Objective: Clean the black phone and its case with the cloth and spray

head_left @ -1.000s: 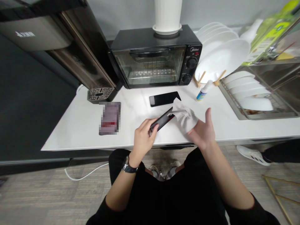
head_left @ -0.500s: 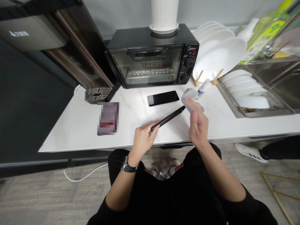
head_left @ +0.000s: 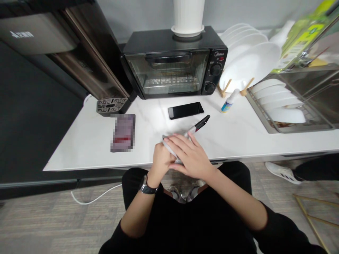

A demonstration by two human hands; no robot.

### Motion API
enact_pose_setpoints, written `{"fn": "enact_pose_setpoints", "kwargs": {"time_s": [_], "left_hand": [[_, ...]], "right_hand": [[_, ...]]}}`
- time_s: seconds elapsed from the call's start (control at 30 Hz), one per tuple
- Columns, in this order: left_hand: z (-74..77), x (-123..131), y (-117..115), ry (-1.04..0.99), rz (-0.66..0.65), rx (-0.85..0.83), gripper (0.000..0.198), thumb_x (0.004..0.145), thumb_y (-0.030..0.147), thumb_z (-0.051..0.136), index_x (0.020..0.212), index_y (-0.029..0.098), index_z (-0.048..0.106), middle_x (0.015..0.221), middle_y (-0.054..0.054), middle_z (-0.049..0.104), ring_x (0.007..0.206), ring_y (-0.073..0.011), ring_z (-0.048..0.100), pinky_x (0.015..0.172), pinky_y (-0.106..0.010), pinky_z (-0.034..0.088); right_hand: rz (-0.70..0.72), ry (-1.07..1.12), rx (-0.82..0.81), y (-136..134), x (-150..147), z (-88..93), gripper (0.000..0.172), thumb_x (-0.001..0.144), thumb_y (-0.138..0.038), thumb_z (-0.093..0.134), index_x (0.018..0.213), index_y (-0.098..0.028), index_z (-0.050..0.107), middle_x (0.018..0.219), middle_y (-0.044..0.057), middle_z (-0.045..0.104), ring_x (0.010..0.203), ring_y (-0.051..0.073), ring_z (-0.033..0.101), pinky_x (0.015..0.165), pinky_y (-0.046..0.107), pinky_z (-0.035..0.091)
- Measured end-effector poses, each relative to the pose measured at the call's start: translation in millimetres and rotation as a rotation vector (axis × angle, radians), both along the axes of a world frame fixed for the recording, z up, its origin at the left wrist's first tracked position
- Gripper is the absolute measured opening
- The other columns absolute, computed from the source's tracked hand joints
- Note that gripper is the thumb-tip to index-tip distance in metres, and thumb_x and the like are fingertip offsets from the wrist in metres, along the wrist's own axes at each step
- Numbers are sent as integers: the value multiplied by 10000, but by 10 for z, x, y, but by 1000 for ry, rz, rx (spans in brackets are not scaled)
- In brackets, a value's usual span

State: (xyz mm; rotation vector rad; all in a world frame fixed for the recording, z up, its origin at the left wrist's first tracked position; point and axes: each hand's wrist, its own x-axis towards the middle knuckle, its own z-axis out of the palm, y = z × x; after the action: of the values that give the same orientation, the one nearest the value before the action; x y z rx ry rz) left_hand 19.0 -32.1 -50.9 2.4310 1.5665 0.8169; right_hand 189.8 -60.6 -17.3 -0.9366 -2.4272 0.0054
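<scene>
My left hand (head_left: 162, 155) grips the near end of a thin black phone case (head_left: 202, 123) with red markings, seen nearly edge-on and held just above the counter's front edge. Over it lies my right hand (head_left: 192, 155), its fingers pressing a grey cloth (head_left: 167, 144) along the case. The palm and fingers hide much of both cloth and case; only the far end sticks out. Behind them, a black phone (head_left: 185, 110) rests flat on the counter. A small white spray bottle (head_left: 230, 101) with a blue and yellow label stands to its right.
On the white counter (head_left: 87, 144) lies a blurred-out purplish flat item (head_left: 123, 133). A toaster oven (head_left: 172, 70) and a drink dispenser (head_left: 113, 104) stand behind. White plates (head_left: 250, 63) sit in a rack beside the sink (head_left: 265, 121). Another person's shoe (head_left: 282, 172) shows at right.
My right hand has moved left with the cloth, from beside the case's far end to over its near part by my left hand. The spray bottle now shows fully.
</scene>
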Motion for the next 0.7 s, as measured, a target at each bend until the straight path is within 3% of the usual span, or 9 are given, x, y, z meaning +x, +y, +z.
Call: {"fn": "enact_pose_setpoints", "kwargs": {"time_s": [0.07,0.2,0.3,0.5,0.6,0.7], "left_hand": [[73,20,-39,-81,-24,-11,239,981,232,572,884,160,778,764,-72,781,668,-209,727,657,-284,550],[196,65,-104,-254,-37,-50,290,1079,339,562,1221,217,784,1069,-50,844,810,-175,788,789,-248,574],[200,84,-108,-258,-25,-43,285,1075,331,584,1254,235,784,1105,-40,845,850,-179,802,816,-244,580],[160,82,-96,-245,-3,-23,279,1069,325,589,1235,233,794,1114,-43,844,898,-191,813,830,-248,596],[172,83,-104,-241,-16,-28,282,1073,317,577,1237,226,788,1130,-50,841,929,-191,813,877,-252,599],[194,94,-103,-236,-48,-9,268,1061,285,580,1225,215,781,1116,-60,841,947,-199,811,870,-256,595]], "right_hand": [[-79,10,11,152,183,5,749,1051,-690,423,1596,-177,460,1579,144,586,1519,312,472,1345,570,224],[-333,117,25,492,607,-23,713,1053,-704,375,1455,-139,540,1461,194,637,1449,358,531,1309,634,268],[-427,181,-8,608,762,-80,722,1043,-715,385,1438,-124,510,1454,216,620,1509,389,460,1300,676,267],[-482,276,-69,456,541,-156,870,983,-781,456,1483,-69,433,1640,344,347,1619,471,248,1260,736,294],[-536,260,-67,373,404,-150,925,969,-797,465,1568,-101,354,1755,333,95,1654,521,68,1223,821,249],[-488,208,-53,309,297,-120,922,980,-779,469,1596,-107,332,1779,302,87,1663,507,20,1237,824,211]]}}
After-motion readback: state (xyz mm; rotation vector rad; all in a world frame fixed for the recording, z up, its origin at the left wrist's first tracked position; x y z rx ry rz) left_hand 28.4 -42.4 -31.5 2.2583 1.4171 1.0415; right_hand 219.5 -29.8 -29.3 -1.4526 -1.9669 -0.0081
